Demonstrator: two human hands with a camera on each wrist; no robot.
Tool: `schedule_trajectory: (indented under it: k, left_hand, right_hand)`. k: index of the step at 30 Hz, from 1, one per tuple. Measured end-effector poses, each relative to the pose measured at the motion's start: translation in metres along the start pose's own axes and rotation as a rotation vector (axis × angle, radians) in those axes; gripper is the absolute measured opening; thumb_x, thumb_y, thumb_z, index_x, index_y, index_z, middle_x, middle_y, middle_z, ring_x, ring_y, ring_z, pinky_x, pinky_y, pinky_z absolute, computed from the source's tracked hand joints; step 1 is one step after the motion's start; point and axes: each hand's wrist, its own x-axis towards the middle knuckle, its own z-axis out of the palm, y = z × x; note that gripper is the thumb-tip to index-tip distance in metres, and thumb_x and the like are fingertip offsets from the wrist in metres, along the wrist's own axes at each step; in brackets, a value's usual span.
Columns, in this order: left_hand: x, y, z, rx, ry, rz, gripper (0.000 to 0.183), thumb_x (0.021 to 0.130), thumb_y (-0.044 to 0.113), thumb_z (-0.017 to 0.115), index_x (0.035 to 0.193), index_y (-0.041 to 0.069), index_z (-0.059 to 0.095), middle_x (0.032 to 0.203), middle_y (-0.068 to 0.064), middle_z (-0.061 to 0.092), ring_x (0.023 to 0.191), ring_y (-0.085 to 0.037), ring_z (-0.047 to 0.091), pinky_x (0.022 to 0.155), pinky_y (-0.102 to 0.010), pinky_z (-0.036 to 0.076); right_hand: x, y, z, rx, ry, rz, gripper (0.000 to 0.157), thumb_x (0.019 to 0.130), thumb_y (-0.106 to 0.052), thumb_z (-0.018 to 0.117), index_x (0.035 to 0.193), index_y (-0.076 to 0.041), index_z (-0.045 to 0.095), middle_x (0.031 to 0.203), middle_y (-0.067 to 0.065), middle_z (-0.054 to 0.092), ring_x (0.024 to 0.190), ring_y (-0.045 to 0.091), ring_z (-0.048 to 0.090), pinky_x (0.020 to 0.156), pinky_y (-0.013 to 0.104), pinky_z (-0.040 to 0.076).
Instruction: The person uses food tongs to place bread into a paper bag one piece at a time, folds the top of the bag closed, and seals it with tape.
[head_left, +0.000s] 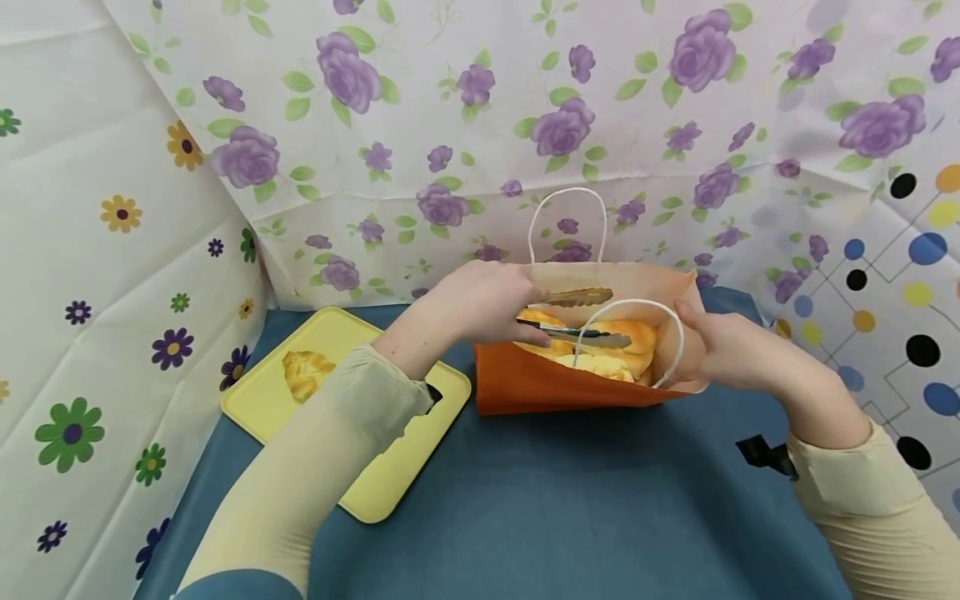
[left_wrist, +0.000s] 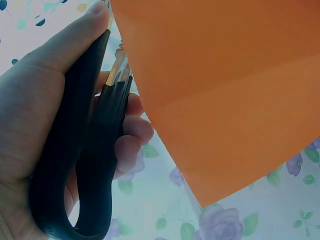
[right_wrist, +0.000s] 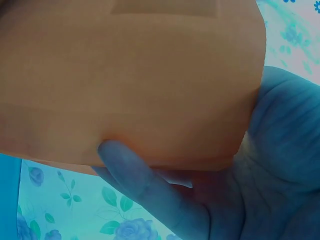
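Note:
My left hand (head_left: 480, 304) holds a pair of tongs (left_wrist: 95, 135) by the black handles, thumb on one arm and curled fingers on the other. The metal tips stand apart inside the mouth of an orange paper bag (head_left: 555, 392). Several golden bread pieces (head_left: 637, 337) lie in the bag, just under the tips. At the bag's right side, my right hand (head_left: 738, 350) grips the paper edge. Its wrist view shows a digit pressed against the paper (right_wrist: 150, 90). White handle loops (head_left: 604, 217) rise from the bag's front and back edges.
To the left lies a yellow tray (head_left: 401, 467) with a golden pastry (head_left: 306, 373) on it, partly covered by my left sleeve. A blue cloth (head_left: 570, 508) covers the table. Flower-patterned sheets (head_left: 465, 133) hang behind, close to the bag.

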Motion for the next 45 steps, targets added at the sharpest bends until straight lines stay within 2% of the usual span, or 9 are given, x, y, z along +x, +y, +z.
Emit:
schedule_trajectory:
  k: [7, 13, 16, 19, 22, 27, 31, 40, 45]
  left_hand:
    - [-0.004, -0.003, 0.0, -0.027, 0.009, 0.0, 0.044, 0.096, 0.063, 0.073, 0.106, 0.02, 0.074, 0.087, 0.004, 0.063, 0.078, -0.016, 0.06, 0.07, -0.037, 0.052]
    - [-0.017, -0.013, -0.005, -0.074, 0.029, -0.016, 0.044, 0.097, 0.062, 0.073, 0.097, 0.018, 0.067, 0.08, 0.001, 0.059, 0.07, -0.017, 0.056, 0.063, -0.034, 0.045]
    - [-0.026, -0.02, -0.009, -0.093, 0.054, -0.024, 0.043, 0.098, 0.061, 0.073, 0.101, 0.018, 0.068, 0.082, 0.002, 0.059, 0.071, -0.016, 0.057, 0.064, -0.035, 0.046]
    - [-0.038, -0.029, -0.01, -0.104, 0.092, -0.022, 0.049, 0.098, 0.059, 0.073, 0.123, 0.017, 0.073, 0.089, 0.004, 0.065, 0.075, -0.014, 0.061, 0.069, -0.036, 0.051]
    - [-0.053, -0.038, -0.01, -0.118, 0.13, -0.028, 0.063, 0.098, 0.059, 0.074, 0.143, 0.015, 0.068, 0.103, 0.002, 0.071, 0.081, -0.014, 0.064, 0.073, -0.037, 0.054]
    - [-0.084, -0.056, -0.008, -0.17, 0.183, -0.059, 0.072, 0.097, 0.058, 0.075, 0.152, 0.013, 0.062, 0.132, -0.004, 0.072, 0.099, -0.019, 0.07, 0.085, -0.042, 0.057]
    - [-0.113, -0.072, -0.001, -0.22, 0.218, -0.13, 0.075, 0.097, 0.057, 0.076, 0.154, 0.012, 0.059, 0.136, -0.006, 0.07, 0.112, -0.024, 0.07, 0.095, -0.047, 0.056]
    - [-0.176, -0.101, 0.035, -0.299, 0.24, -0.344, 0.08, 0.096, 0.059, 0.077, 0.155, 0.008, 0.058, 0.136, -0.015, 0.07, 0.111, -0.031, 0.07, 0.093, -0.054, 0.055]
    - [-0.201, -0.111, 0.073, -0.376, 0.242, -0.513, 0.09, 0.096, 0.067, 0.071, 0.16, 0.008, 0.05, 0.085, -0.007, 0.068, 0.067, -0.024, 0.059, 0.07, -0.044, 0.051]
  right_hand:
    - [0.001, 0.001, 0.0, -0.006, -0.01, 0.0, 0.115, 0.09, -0.038, 0.087, 0.167, 0.009, 0.015, 0.092, 0.007, 0.068, 0.084, 0.024, 0.065, 0.067, 0.04, 0.052]
    - [0.001, 0.001, 0.0, 0.002, -0.018, 0.007, 0.113, 0.092, -0.037, 0.086, 0.168, 0.007, 0.014, 0.086, 0.007, 0.064, 0.078, 0.024, 0.062, 0.064, 0.039, 0.05]
    - [0.0, 0.001, 0.0, -0.008, -0.002, 0.012, 0.114, 0.091, -0.038, 0.087, 0.168, 0.007, 0.015, 0.098, 0.015, 0.07, 0.089, 0.03, 0.066, 0.067, 0.041, 0.053]
    - [0.001, 0.001, 0.0, -0.013, 0.011, 0.014, 0.115, 0.09, -0.039, 0.088, 0.167, 0.007, 0.016, 0.116, 0.028, 0.07, 0.101, 0.039, 0.067, 0.072, 0.046, 0.056]
    - [0.003, 0.001, 0.0, -0.026, 0.017, 0.006, 0.117, 0.088, -0.041, 0.089, 0.167, 0.008, 0.017, 0.128, 0.034, 0.066, 0.111, 0.044, 0.066, 0.078, 0.051, 0.058]
    - [0.005, 0.002, 0.001, -0.043, 0.011, -0.003, 0.118, 0.088, -0.045, 0.089, 0.167, 0.008, 0.018, 0.135, 0.038, 0.061, 0.113, 0.048, 0.065, 0.08, 0.054, 0.059]
    - [0.005, 0.004, 0.001, -0.045, 0.009, -0.003, 0.118, 0.089, -0.044, 0.088, 0.167, 0.008, 0.017, 0.137, 0.039, 0.059, 0.113, 0.048, 0.065, 0.08, 0.053, 0.058]
    - [0.004, 0.002, -0.001, -0.049, 0.008, -0.006, 0.116, 0.09, -0.044, 0.087, 0.167, 0.008, 0.018, 0.14, 0.04, 0.058, 0.11, 0.047, 0.067, 0.082, 0.057, 0.057]
    - [0.006, 0.0, 0.001, -0.039, 0.009, -0.021, 0.112, 0.092, -0.042, 0.086, 0.167, 0.008, 0.02, 0.136, 0.037, 0.061, 0.103, 0.041, 0.069, 0.079, 0.054, 0.057]
